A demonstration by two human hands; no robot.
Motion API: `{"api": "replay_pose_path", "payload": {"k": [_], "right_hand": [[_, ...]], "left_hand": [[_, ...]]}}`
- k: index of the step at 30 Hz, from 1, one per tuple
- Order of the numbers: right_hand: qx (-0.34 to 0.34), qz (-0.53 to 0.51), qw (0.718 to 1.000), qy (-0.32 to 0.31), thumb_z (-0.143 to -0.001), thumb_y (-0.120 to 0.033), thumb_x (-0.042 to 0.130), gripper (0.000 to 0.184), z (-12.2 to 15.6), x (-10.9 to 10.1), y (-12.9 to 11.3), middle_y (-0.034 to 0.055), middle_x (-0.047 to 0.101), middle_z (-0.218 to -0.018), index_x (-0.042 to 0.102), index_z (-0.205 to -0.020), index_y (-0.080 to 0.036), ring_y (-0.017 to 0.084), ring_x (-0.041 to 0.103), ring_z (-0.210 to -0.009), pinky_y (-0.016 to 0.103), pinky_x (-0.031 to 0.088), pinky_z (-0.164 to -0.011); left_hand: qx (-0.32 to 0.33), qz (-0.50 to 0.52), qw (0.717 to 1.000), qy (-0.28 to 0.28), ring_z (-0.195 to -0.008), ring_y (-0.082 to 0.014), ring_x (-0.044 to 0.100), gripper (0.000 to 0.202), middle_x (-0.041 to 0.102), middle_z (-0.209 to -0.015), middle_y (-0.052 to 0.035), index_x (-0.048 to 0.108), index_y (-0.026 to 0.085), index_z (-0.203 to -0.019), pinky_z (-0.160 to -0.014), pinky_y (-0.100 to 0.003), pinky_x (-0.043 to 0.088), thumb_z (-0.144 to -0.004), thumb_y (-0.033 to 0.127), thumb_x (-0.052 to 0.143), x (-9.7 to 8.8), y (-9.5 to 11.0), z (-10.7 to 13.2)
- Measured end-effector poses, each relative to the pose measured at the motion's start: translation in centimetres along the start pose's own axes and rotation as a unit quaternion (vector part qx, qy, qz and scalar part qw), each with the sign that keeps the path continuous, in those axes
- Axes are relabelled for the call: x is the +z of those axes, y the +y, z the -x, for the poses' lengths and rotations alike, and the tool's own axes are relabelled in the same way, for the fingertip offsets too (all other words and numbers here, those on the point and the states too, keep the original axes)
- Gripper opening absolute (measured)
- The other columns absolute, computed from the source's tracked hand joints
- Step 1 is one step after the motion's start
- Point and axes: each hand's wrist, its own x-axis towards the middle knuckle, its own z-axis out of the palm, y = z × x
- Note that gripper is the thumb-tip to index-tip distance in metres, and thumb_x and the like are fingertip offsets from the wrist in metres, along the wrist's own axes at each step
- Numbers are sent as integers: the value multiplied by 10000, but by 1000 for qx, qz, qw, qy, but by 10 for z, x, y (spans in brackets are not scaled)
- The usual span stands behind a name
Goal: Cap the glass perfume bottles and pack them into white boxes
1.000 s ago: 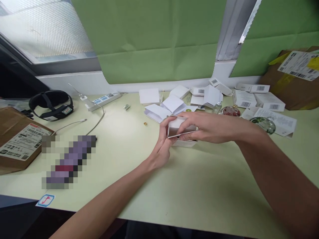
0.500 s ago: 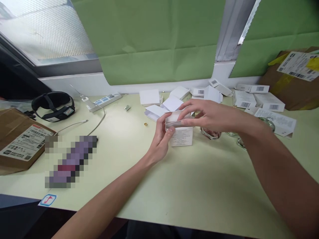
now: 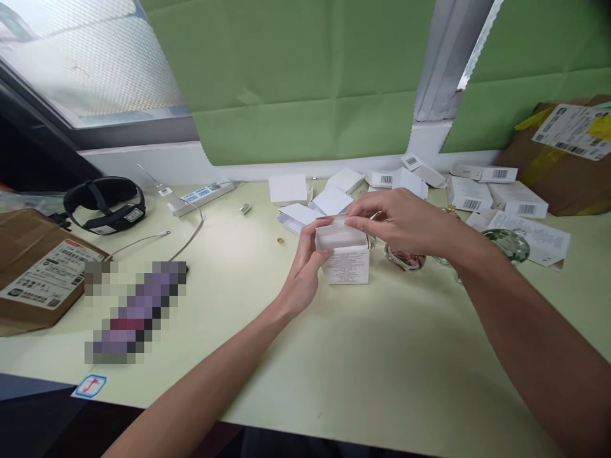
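Right fingers [image 3: 357, 222]: thumb and forefinger pinched together on the far top rim of the small white cardboard box [image 3: 347, 264].
Left fingers [image 3: 323, 255]: clamped on the box's left wall, thumb on the near side, the others curled behind.
Right hand [image 3: 405, 219]: over the box's 2 o'clock corner, with the forearm running off toward 4 o'clock.
Left hand [image 3: 305, 273]: at the box's 8 o'clock, with the forearm leading down toward 7 o'clock.
Box: upright near the middle of the pale green desk [image 3: 382, 356], top open, fine print on the near face.
Red-and-clear glass ornament [image 3: 405, 259]: just beside the box at 3 o'clock, partly under the right hand.
Green glass ball [image 3: 508, 242]: farther out at 3 o'clock.
Scattered white cartons [image 3: 496, 194]: strewn from 11 to 2 o'clock, some barcoded.
Small gold piece [image 3: 279, 240]: near the box at 9 o'clock.
White power strip [image 3: 205, 191]: at 10 o'clock, by the wall.
Black headband [image 3: 105, 203]: well apart at 9 o'clock.
Brown labelled parcel [image 3: 33, 267]: at the desk's 9 o'clock edge.
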Motion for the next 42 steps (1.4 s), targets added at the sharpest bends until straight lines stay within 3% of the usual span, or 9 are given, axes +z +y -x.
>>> {"api": "replay_pose_path", "payload": {"k": [4,9,15,20,23,30,33,36,42], "right_hand": [[-29,4,1000,5,-957,-392,516,284,-1,2,-3,69,702,-907,738,-968,-215,206,607,-799,332,407,-707],[-62,14,996,-60,-965,-425,478,304,2,6,-2,66,680,-1097,705,-986,-224,211,601,-928,313,405,-737],[-10,65,992,-110,-912,-365,550,202,-1,12,3,54,647,-923,672,-865,-212,187,585,-795,289,375,-644],[51,106,990,-72,-887,-369,587,200,-3,16,-1,55,663,-837,700,-843,-210,178,562,-700,289,321,-568],[64,103,991,-51,-879,-401,604,232,-4,17,-3,58,684,-819,728,-832,-211,181,565,-664,302,323,-563],[-35,75,996,42,-862,-291,622,152,-7,18,0,56,667,-1108,687,-752,-208,210,607,-904,319,401,-713],[-33,75,993,86,-838,-267,651,81,-8,21,2,49,646,-1040,599,-850,-205,184,572,-802,315,386,-672],[-4,52,994,99,-822,-279,664,228,-9,23,5,37,624,-1024,507,-977,-221,151,519,-687,297,362,-604],[-20,-14,996,87,-822,-250,661,375,-11,24,13,56,625,-1130,526,-1173,-237,182,578,-855,309,436,-721]], "left_hand": [[-24,26,999,9,-1164,-208,502,439,455,-1390,18,425,385,-1311,-909,-358,481,-919,190,395,3,3,3],[-71,74,995,11,-1050,-191,521,442,529,-1259,26,437,391,-1291,-838,-331,470,-898,194,392,5,10,3],[-83,115,990,-8,-1081,-195,522,467,542,-1245,14,471,363,-1288,-867,-327,450,-873,157,410,9,14,4],[-29,55,998,-14,-1131,-202,524,342,512,-1298,-18,457,341,-1304,-933,-352,447,-971,267,450,10,9,6],[8,16,1000,-15,-1107,-202,552,376,539,-1239,-37,363,362,-1357,-917,-374,477,-996,334,467,9,4,6],[78,-83,993,-16,-1105,-201,559,432,518,-1238,-44,247,413,-1391,-910,-408,492,-1012,418,453,6,-5,7],[94,-90,991,-23,-1111,-199,557,420,515,-1276,-55,241,401,-1395,-900,-401,499,-1022,401,434,5,-6,6],[106,-109,988,-7,-1100,-189,539,340,514,-1259,-56,304,367,-1341,-910,-393,495,-1025,381,428,3,-9,3],[195,-240,950,-42,-1099,-180,513,177,488,-1203,-67,465,277,-1174,-951,-373,475,-1001,298,496,-8,-12,-3]]}}
